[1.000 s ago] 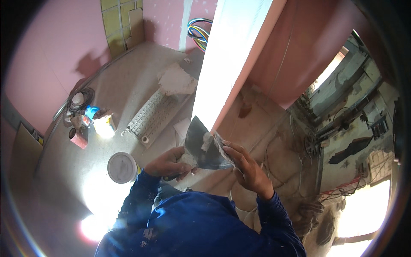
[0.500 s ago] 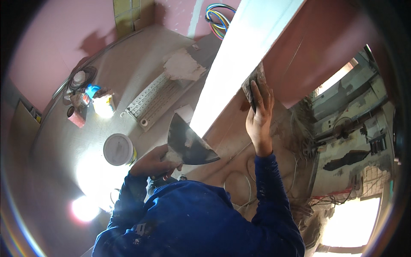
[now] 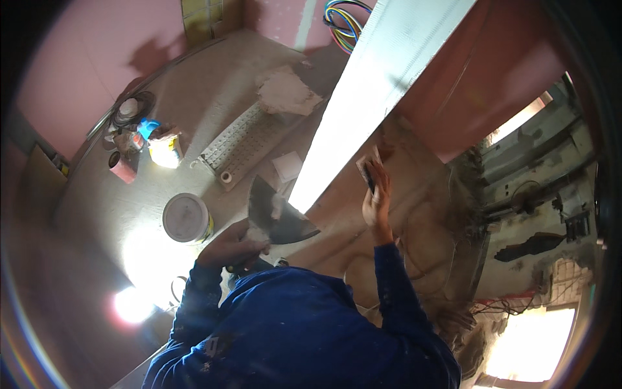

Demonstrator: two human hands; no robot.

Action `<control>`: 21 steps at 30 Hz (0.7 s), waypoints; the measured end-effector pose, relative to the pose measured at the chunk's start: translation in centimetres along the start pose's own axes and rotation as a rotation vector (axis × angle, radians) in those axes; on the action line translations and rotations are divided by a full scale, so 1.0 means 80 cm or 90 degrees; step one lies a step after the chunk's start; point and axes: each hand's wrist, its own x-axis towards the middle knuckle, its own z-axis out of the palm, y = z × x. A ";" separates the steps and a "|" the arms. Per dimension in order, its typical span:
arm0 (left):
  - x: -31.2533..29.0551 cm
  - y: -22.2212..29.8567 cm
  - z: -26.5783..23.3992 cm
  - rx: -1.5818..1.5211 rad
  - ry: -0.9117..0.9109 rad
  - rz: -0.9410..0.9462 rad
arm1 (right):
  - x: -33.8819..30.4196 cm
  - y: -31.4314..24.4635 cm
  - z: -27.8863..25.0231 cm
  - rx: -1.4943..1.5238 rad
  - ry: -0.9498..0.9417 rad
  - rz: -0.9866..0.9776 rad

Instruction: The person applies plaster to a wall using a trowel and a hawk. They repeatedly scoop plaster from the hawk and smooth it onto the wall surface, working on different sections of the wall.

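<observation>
My left hand (image 3: 228, 243) grips the handle of a wide metal plastering trowel (image 3: 277, 214) smeared with white filler, held flat near my chest. My right hand (image 3: 376, 198) is raised and grips a small putty knife (image 3: 367, 170), its blade pressed against the edge where the white wall strip (image 3: 382, 78) meets the reddish-pink wall (image 3: 512, 71). Both arms wear blue sleeves.
On the floor below sit a white lidded bucket (image 3: 186, 218), a white perforated strip (image 3: 234, 144), a patch of white filler (image 3: 285, 92), a small pile of tools and cans (image 3: 139, 139), and coloured cables (image 3: 346, 19). Rubble and an opening lie at right (image 3: 531, 194).
A second ago both hands met at the trowel. My right hand then rose with the putty knife to the wall edge and has since moved down along it. The left hand keeps the trowel.
</observation>
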 end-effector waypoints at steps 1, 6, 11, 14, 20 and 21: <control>0.008 0.002 0.001 0.013 -0.020 0.018 | -0.006 -0.017 -0.010 0.199 0.006 0.089; 0.042 0.016 0.013 0.058 -0.120 0.000 | -0.015 -0.111 -0.096 0.367 -0.098 0.482; 0.066 0.034 0.029 0.081 -0.167 -0.009 | -0.014 -0.169 -0.130 0.403 -0.191 0.521; 0.071 0.043 0.031 0.039 -0.186 -0.018 | -0.020 -0.168 -0.132 0.378 -0.332 0.482; 0.072 0.055 0.022 0.035 -0.169 0.008 | -0.039 -0.139 -0.134 0.521 -0.045 0.624; 0.070 0.056 0.021 0.052 -0.165 0.003 | -0.041 -0.134 -0.135 0.620 0.078 0.691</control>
